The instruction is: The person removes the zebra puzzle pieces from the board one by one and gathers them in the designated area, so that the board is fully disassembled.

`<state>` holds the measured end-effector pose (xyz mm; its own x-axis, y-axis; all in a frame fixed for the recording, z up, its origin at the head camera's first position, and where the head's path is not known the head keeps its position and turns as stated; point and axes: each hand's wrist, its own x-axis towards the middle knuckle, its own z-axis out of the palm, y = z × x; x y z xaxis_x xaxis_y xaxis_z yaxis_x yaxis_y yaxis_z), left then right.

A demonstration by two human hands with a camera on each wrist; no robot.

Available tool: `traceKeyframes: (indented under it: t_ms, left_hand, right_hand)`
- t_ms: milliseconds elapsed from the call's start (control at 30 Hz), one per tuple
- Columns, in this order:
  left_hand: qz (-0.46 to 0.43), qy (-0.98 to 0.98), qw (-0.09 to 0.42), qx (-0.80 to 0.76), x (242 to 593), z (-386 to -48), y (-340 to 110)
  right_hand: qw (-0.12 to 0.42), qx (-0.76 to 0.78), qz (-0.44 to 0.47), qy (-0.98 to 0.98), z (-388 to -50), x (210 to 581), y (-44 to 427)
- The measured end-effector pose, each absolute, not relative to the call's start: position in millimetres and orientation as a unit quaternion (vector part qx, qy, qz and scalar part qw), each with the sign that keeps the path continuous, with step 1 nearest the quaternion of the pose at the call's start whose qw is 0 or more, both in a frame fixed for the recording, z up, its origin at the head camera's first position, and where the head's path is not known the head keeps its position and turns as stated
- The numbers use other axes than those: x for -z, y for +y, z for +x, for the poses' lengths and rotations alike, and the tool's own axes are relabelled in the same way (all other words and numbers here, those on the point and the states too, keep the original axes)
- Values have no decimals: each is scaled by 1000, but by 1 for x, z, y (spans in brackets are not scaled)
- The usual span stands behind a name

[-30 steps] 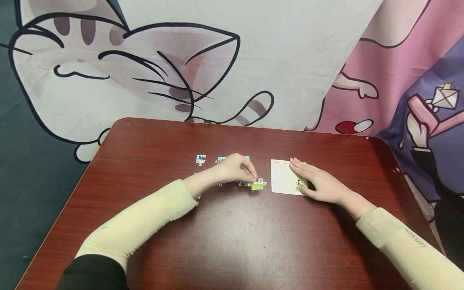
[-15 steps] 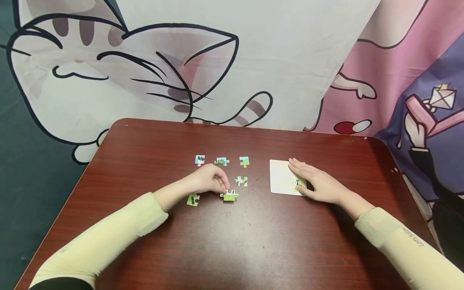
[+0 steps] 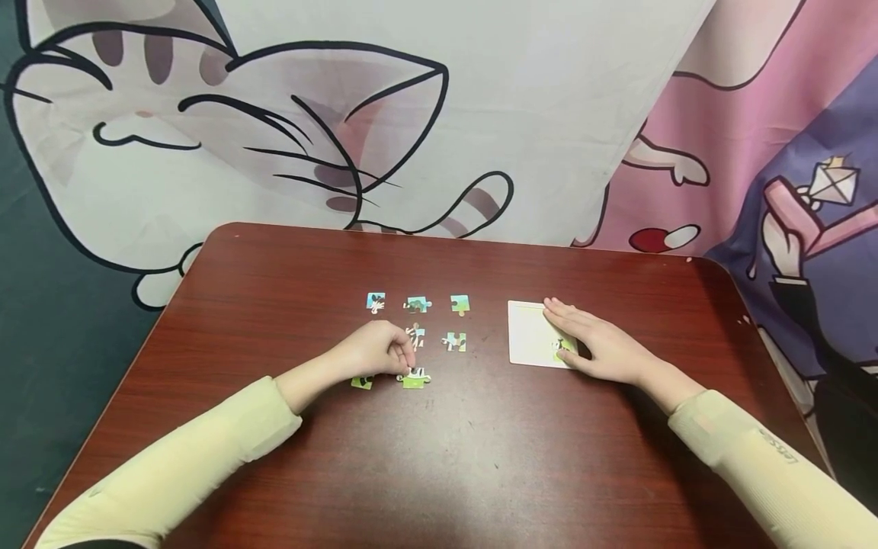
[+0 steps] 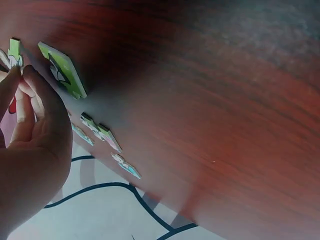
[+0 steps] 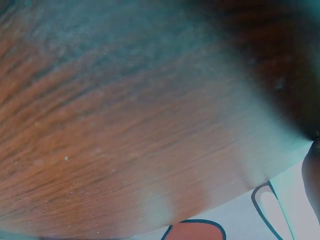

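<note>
My left hand point(image 3: 376, 348) pinches a green-and-white jigsaw piece point(image 3: 414, 379) between thumb and fingertips, low over the table. In the left wrist view the same piece point(image 4: 15, 49) shows at the fingertips. Just left of it lies a green corner jigsaw piece point(image 3: 361, 383), partly covered by the hand in the head view. Behind the fingers is another jigsaw piece point(image 3: 417, 337), also partly hidden. My right hand point(image 3: 604, 345) rests with extended fingers on a white square card point(image 3: 531, 334). A small green patch with a dark figure point(image 3: 561, 349) shows beside its thumb; whether printed or loose I cannot tell.
Along the back lie three blue-and-green jigsaw pieces: a left one point(image 3: 375, 303), a middle one point(image 3: 417, 305) and a right one point(image 3: 459, 304). Another piece point(image 3: 455, 341) lies in front of the right one. The brown table point(image 3: 480, 473) meets a cartoon cloth point(image 3: 549, 114) behind.
My left hand has carried the green-and-white piece left and nearer to me, beside the green corner piece. Pieces it covered before now show. The right hand stays on the card.
</note>
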<state>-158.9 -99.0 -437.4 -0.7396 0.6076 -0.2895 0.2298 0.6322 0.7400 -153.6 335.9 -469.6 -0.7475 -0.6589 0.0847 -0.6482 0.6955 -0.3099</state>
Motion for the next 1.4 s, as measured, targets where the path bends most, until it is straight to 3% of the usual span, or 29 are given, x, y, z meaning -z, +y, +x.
traceKeyframes:
  t_ms: [1400]
  left_hand:
    - [266, 869, 231, -347, 439, -154, -102]
  right_hand:
    - [33, 162, -356, 920, -152, 464, 335]
